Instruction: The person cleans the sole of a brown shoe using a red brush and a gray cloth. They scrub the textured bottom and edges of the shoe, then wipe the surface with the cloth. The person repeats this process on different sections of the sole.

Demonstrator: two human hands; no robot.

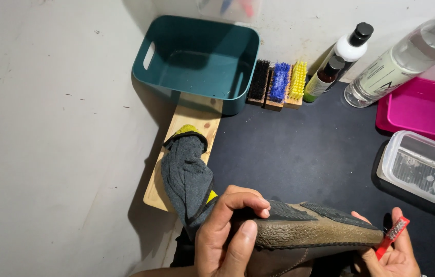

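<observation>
My left hand [228,233] grips the heel end of a brown shoe [310,231] that is turned on its side, its dark worn sole facing up and toward me. My right hand [392,251] supports the toe end and also holds a small red-handled brush [393,235] with pale bristles, which lies against the toe. A grey cloth with yellow edging [186,177] lies just left of the shoe, draped over a wooden board [197,115].
A teal plastic bin [238,51] stands at the back. Beside it are three brushes: black [259,80], blue [279,82], yellow [297,82]. Bottles [348,51] lean against the wall. A pink tray [422,110] and clear container [417,169] sit right on the black mat [299,149].
</observation>
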